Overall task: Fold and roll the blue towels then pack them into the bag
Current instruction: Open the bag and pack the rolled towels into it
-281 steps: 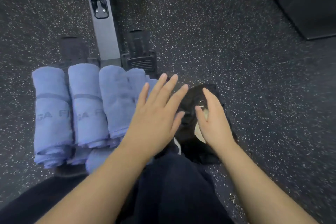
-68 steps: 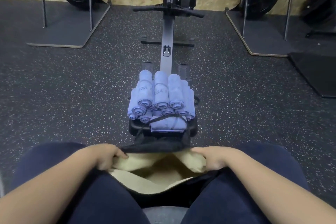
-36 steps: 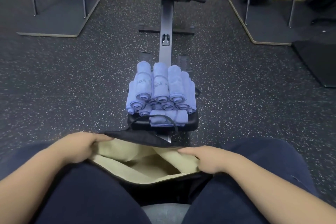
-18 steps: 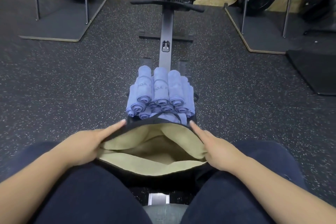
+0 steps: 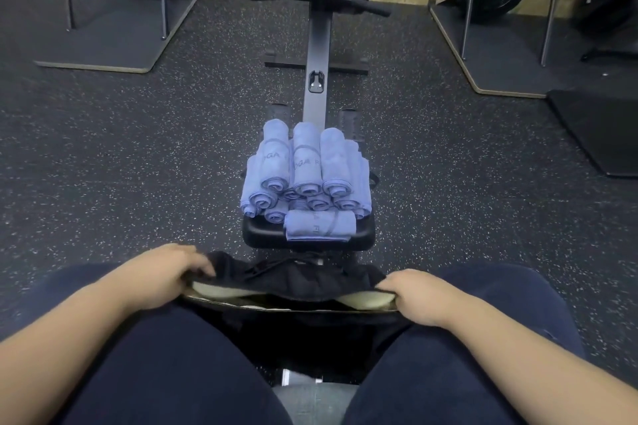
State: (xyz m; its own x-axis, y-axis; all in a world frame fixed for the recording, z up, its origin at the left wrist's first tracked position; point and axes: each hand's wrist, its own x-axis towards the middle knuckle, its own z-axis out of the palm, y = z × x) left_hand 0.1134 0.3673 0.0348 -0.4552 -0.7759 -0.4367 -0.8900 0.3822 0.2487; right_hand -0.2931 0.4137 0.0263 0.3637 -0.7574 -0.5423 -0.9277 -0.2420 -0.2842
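A black bag (image 5: 290,281) with a cream lining lies across my lap between my knees. My left hand (image 5: 162,272) grips its rim on the left, fingers curled over the edge. On the right, my right hand (image 5: 412,297) grips the rim the same way. The mouth is pulled wide and nearly flat, so only slivers of lining show. Several rolled blue towels (image 5: 305,166) are stacked on the black rowing machine seat (image 5: 303,240) ahead of me, with one folded blue towel (image 5: 321,226) lying crosswise at the front of the pile.
The rower's rail (image 5: 317,59) runs away from the seat to its handle and flywheel at the wall. Grey platforms with metal posts (image 5: 114,21) stand at the back left and back right. A black mat (image 5: 600,128) lies on the speckled floor at right.
The bag's mouth, held open and showing the cream inside half a second ago, is now stretched sideways and flattened. Both hands have drawn back toward my lap and curled onto the rim.
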